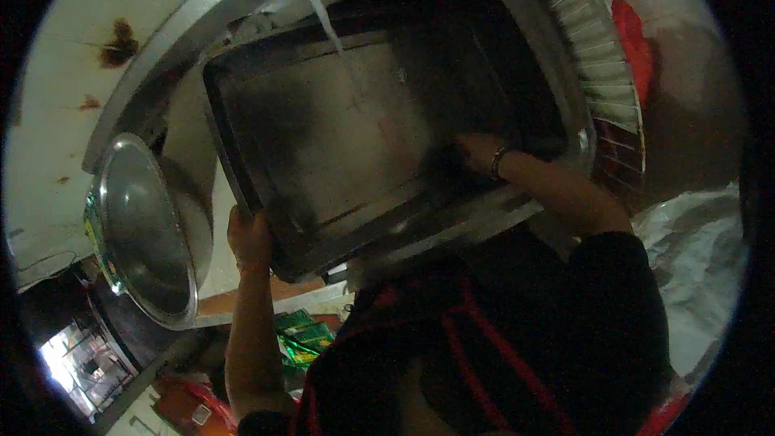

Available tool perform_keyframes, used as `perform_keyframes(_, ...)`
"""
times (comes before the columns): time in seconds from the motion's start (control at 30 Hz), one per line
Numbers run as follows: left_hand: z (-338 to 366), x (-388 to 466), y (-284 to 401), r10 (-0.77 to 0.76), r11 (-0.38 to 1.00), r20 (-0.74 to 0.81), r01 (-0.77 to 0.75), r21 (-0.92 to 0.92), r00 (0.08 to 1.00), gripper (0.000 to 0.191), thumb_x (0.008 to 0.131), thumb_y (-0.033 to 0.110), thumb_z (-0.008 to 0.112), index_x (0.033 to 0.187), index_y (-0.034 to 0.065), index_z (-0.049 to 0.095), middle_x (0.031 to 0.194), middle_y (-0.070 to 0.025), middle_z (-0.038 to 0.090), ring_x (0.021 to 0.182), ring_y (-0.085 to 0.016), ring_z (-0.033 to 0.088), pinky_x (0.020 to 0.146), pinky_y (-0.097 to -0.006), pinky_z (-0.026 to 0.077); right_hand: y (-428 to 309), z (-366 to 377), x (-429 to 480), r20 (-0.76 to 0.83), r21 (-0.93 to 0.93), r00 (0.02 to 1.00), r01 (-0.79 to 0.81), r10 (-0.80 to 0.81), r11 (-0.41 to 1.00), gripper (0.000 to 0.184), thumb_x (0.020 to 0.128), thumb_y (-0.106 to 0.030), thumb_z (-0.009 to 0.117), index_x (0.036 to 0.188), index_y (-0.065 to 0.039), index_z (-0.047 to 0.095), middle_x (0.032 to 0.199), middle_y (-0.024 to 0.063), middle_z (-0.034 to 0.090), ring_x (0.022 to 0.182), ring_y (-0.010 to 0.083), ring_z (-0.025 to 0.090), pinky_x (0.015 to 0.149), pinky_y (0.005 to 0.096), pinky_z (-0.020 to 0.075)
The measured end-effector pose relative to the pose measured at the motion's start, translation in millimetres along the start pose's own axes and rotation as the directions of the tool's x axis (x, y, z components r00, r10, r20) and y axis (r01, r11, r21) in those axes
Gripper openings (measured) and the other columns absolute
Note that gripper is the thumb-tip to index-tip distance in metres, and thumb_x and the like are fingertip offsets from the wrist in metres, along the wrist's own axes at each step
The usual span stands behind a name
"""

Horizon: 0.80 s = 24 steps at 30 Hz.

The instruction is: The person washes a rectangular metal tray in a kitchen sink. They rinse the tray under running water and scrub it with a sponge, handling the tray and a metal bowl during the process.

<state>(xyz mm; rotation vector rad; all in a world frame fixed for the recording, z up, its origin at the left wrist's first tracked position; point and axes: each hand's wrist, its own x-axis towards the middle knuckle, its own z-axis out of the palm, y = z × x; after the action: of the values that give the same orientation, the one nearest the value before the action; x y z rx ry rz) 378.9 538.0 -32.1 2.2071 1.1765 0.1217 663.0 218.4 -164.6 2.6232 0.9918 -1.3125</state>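
A large, dark rectangular baking tray point(363, 133) lies tilted across the metal sink point(548, 30). My left hand point(249, 241) grips the tray's rim at its near left corner. My right hand point(481, 152) is over the right part of the tray, its fingers pointing in toward the tray's bottom. The area around those fingers is dark and blurred, so whether they hold something is hidden. From above, a stream of water point(327, 24) runs down onto the tray's inner face.
A large metal basin point(148, 230) stands tilted left of the tray. A wire rack point(608, 72) sits on the right, with a red item point(633, 42) beside it. White plastic sheeting point(690, 266) is at the lower right. Green shiny packets point(303, 339) lie below, near my left forearm.
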Motion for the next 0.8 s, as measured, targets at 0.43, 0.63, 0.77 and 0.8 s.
perform_keyframes(0.43,-182.0,-58.5,197.9,0.262,0.940,-0.102,-0.278,-0.197,0.960,0.055,0.064,0.020,0.063,0.113,0.0001,0.050,0.113,-0.0138,0.052,0.098,-0.024,0.051,0.089,-0.0317,0.039,23.0,-39.9,-23.2,-0.165,0.192,0.969,-0.154,0.186,0.969,0.040,0.074,-0.023,0.058,0.111,-0.010,0.052,0.107,0.0158,0.058,0.097,0.0321,0.056,0.082,0.0401,0.0453)
perform_keyframes(0.63,-188.0,-92.2,278.9,0.185,0.966,-0.093,-0.198,-0.165,0.978,0.045,0.072,0.010,0.057,0.114,-0.0034,0.050,0.108,-0.0156,0.055,0.094,-0.023,0.053,0.084,-0.0320,0.041,10.6,-31.1,-31.1,-0.432,-0.034,0.902,-0.044,0.025,0.998,0.045,0.075,-0.029,0.058,0.115,-0.011,0.051,0.111,0.0158,0.056,0.102,0.0325,0.054,0.086,0.0396,0.0432)
perform_keyframes(0.77,-186.4,-92.8,293.1,0.129,0.981,-0.138,-0.147,-0.130,0.982,0.051,0.068,0.016,0.059,0.115,-0.0038,0.049,0.111,-0.0150,0.053,0.096,-0.024,0.052,0.086,-0.0314,0.040,-6.5,-40.3,-34.4,-0.259,0.028,0.963,-0.070,0.075,0.997,0.042,0.080,-0.041,0.052,0.107,-0.009,0.059,0.110,0.0167,0.056,0.098,0.0341,0.055,0.083,0.0487,0.0444)
perform_keyframes(0.8,-188.1,-90.2,290.9,0.107,0.984,-0.149,-0.127,-0.125,0.983,0.058,0.065,0.021,0.061,0.116,-0.0033,0.047,0.114,-0.0143,0.051,0.097,-0.024,0.051,0.088,-0.0312,0.039,-10.0,-43.2,-33.6,-0.188,0.037,0.979,-0.078,0.084,0.996,0.042,0.081,-0.041,0.050,0.108,-0.011,0.058,0.111,0.0160,0.056,0.099,0.0342,0.055,0.084,0.0489,0.0438)
